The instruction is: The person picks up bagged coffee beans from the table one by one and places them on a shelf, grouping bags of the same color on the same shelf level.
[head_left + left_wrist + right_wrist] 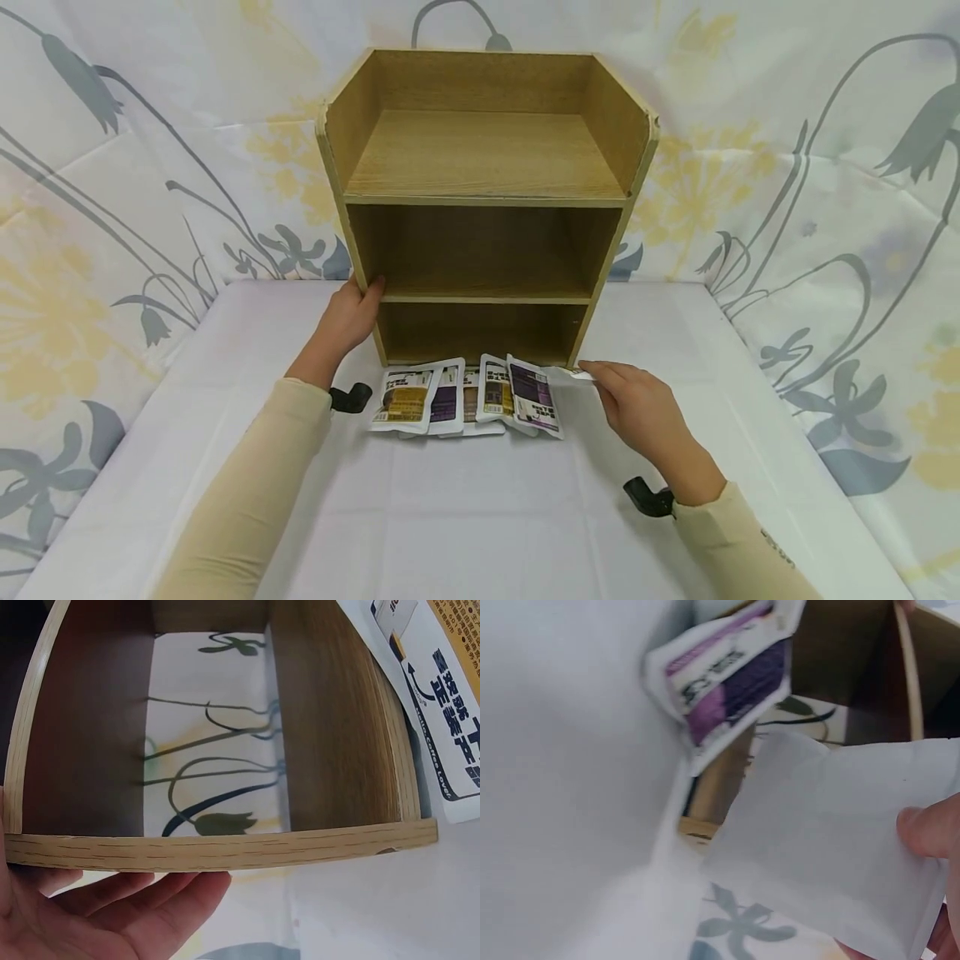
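Observation:
A wooden shelf unit with three levels stands at the back of the table. My left hand grips its left side panel near the lower shelf board, the fingers lying along the panel's outer face. Several white-edged pouches with yellow-brown or purple labels lean overlapping at the front of the bottom compartment. By its right end, my right hand pinches another pouch, whose plain white side faces the right wrist camera. A purple-labelled pouch is close beside it.
A white cloth covers the table. Behind and at both sides hangs a flower-patterned curtain. Black wrist camera mounts stick out from both cuffs. The shelf's upper two levels hold nothing visible.

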Action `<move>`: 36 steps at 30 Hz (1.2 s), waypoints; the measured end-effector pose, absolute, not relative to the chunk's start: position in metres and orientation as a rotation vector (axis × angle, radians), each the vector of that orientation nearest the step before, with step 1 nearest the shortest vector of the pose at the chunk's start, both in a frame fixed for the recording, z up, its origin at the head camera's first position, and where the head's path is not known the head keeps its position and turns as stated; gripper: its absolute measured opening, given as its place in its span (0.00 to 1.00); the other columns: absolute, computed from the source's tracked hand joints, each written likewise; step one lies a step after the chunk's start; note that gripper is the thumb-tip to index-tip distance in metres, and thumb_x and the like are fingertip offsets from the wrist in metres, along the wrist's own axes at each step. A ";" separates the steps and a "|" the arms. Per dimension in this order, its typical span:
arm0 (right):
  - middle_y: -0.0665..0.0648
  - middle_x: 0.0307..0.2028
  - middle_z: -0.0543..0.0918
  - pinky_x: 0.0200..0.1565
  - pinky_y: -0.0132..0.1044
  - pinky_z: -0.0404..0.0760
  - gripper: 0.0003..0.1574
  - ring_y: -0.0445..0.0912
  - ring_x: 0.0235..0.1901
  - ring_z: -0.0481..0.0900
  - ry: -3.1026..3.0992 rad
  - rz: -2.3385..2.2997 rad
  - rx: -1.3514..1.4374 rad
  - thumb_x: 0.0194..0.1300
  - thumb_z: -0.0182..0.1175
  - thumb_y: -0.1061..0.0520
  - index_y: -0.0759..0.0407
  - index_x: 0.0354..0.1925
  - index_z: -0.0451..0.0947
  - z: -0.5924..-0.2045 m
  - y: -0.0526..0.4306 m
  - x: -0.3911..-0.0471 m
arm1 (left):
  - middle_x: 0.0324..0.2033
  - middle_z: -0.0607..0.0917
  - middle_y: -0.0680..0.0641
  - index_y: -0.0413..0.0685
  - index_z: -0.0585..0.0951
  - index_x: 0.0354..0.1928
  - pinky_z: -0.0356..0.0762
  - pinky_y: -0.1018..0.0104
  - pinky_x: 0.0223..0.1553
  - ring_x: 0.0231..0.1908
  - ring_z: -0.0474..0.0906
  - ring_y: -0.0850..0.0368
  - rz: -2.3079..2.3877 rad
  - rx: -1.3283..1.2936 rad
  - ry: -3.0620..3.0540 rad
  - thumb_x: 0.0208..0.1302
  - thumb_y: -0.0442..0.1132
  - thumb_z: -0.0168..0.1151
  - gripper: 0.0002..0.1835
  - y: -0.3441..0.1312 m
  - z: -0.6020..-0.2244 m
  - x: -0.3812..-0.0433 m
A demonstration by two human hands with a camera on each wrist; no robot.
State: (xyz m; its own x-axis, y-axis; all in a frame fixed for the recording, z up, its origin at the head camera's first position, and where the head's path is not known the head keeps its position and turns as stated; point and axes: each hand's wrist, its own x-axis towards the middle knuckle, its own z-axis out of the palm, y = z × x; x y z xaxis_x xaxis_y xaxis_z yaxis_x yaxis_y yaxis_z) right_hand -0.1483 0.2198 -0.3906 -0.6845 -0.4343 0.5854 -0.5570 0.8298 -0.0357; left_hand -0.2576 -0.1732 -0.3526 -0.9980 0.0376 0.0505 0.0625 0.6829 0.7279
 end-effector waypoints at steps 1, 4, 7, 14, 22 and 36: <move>0.53 0.40 0.84 0.34 0.44 0.80 0.20 0.50 0.38 0.83 -2.425 0.284 0.724 0.56 0.58 0.65 0.54 0.49 0.78 -0.387 0.219 -0.148 | 0.61 0.67 0.35 0.47 0.50 0.70 0.65 0.43 0.57 0.58 0.68 0.39 -1.237 -0.088 -2.849 0.66 0.64 0.28 0.38 -0.173 -0.353 -0.258; 0.53 0.41 0.84 0.32 0.44 0.80 0.20 0.50 0.38 0.83 -2.394 0.292 0.723 0.56 0.57 0.65 0.54 0.48 0.78 -0.378 0.218 -0.149 | 0.61 0.68 0.34 0.46 0.50 0.70 0.65 0.43 0.56 0.58 0.68 0.38 -1.234 -0.090 -2.842 0.67 0.63 0.27 0.37 -0.173 -0.354 -0.258; 0.53 0.40 0.84 0.31 0.44 0.80 0.19 0.50 0.37 0.83 -2.353 0.306 0.723 0.56 0.56 0.65 0.55 0.47 0.78 -0.370 0.216 -0.149 | 0.60 0.68 0.34 0.46 0.50 0.70 0.66 0.44 0.56 0.58 0.68 0.39 -1.236 -0.096 -2.832 0.67 0.63 0.27 0.37 -0.171 -0.356 -0.258; 0.53 0.37 0.84 0.29 0.44 0.79 0.18 0.50 0.35 0.83 -2.266 0.315 0.754 0.56 0.55 0.66 0.56 0.45 0.79 -0.352 0.208 -0.150 | 0.60 0.68 0.35 0.47 0.50 0.70 0.66 0.44 0.55 0.57 0.69 0.39 -1.239 -0.101 -2.817 0.67 0.62 0.28 0.36 -0.171 -0.358 -0.256; 0.54 0.37 0.85 0.29 0.43 0.79 0.17 0.50 0.35 0.83 -2.222 0.324 0.757 0.58 0.53 0.66 0.56 0.45 0.79 -0.330 0.203 -0.148 | 0.62 0.66 0.36 0.48 0.49 0.70 0.65 0.44 0.57 0.59 0.67 0.39 -1.261 -0.100 -2.811 0.67 0.63 0.27 0.37 -0.172 -0.357 -0.258; 0.55 0.35 0.85 0.29 0.43 0.78 0.19 0.50 0.33 0.83 -2.118 0.308 0.766 0.59 0.50 0.66 0.56 0.46 0.80 -0.294 0.196 -0.144 | 0.62 0.65 0.36 0.48 0.47 0.71 0.66 0.44 0.57 0.59 0.68 0.39 -1.297 -0.087 -2.803 0.67 0.63 0.26 0.37 -0.171 -0.358 -0.258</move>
